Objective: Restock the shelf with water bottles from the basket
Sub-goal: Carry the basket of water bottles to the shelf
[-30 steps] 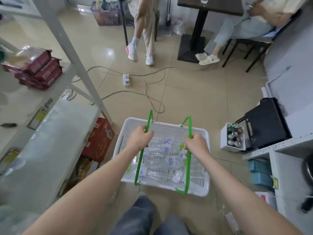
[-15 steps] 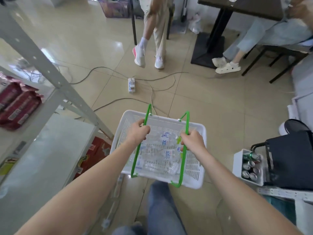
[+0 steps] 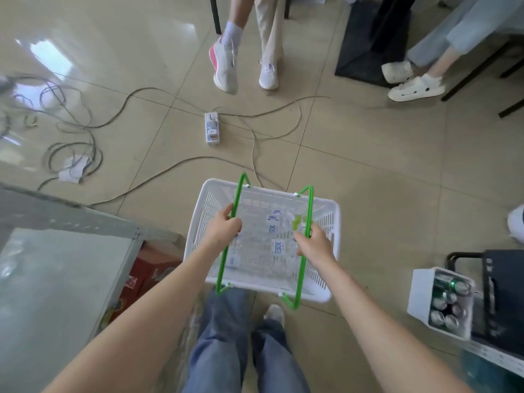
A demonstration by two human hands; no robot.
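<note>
A white slatted basket (image 3: 326,222) hangs above the tiled floor in front of my legs. Several clear water bottles (image 3: 272,245) with blue-and-white labels lie inside it. My left hand (image 3: 224,231) is shut on the left green handle (image 3: 238,194). My right hand (image 3: 314,245) is shut on the right green handle (image 3: 310,205). The grey metal shelf (image 3: 65,268) stands at my left, its top surface level with my left forearm.
A power strip (image 3: 212,129) and loose cables (image 3: 71,131) cross the floor ahead. Two people's legs (image 3: 249,52) and a black table base (image 3: 365,43) are beyond. A white box of cans (image 3: 442,302) sits at right; a red carton (image 3: 141,279) lies under the shelf.
The view has tilted downward and shifted right, so the shelf's upper levels have left the frame. Both hands keep the same grip on the basket handles.
</note>
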